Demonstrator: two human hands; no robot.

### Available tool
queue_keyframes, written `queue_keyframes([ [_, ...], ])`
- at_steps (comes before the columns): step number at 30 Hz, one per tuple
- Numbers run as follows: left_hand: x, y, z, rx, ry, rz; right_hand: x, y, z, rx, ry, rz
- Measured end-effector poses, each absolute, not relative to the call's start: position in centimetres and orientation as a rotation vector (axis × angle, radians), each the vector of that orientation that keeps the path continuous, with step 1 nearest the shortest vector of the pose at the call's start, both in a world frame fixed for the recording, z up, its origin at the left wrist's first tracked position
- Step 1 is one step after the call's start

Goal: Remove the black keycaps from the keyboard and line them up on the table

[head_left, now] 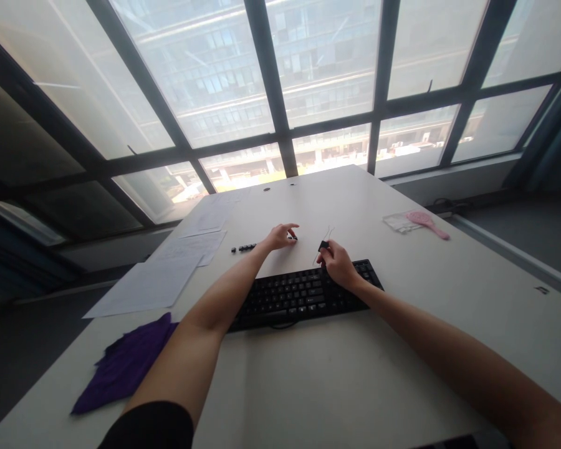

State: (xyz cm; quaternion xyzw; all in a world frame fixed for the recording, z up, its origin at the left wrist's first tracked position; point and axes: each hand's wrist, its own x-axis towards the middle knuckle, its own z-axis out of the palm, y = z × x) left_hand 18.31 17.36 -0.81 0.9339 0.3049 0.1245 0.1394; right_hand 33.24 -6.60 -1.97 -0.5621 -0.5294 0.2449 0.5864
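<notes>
My left hand is over the white table with its index finger and thumb apart, beside small black keycaps. More keycaps lie in a row to the left of that hand, partly hidden by the wrist. My right hand is closed around the black handle of a wire keycap puller, whose thin wires stick out above and below the fingers. Below both hands lies a black keyboard, its left part covered by my left forearm and some of its right part by my right hand.
Printed paper sheets spread along the table's left edge. A purple cloth lies near my left elbow. To the right are a pink hairbrush and a clear plastic bag. Large windows stand beyond the table.
</notes>
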Motion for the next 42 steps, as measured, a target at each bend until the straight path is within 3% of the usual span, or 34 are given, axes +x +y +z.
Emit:
queue_keyframes([
  [23, 18.0, 15.9, 0.6, 2.678, 0.979, 0.343, 33.2, -6.4, -2.1, -1.26, -1.193, 0.572],
  [29, 19.1, 10.1, 1.5, 2.699, 0.965, 0.641, 34.4, -5.9, -1.6, -1.215, -0.989, 0.629],
  [36, 19.9, 0.3, 0.6, 2.497, 0.77, 0.652, 36.0, -6.3, -1.4, -1.338, -1.383, 0.484],
  [42, 19.9, -1.6, -0.9, 2.409, 0.765, 0.747, 36.2, -6.5, -1.4, -1.386, -1.56, 0.431],
])
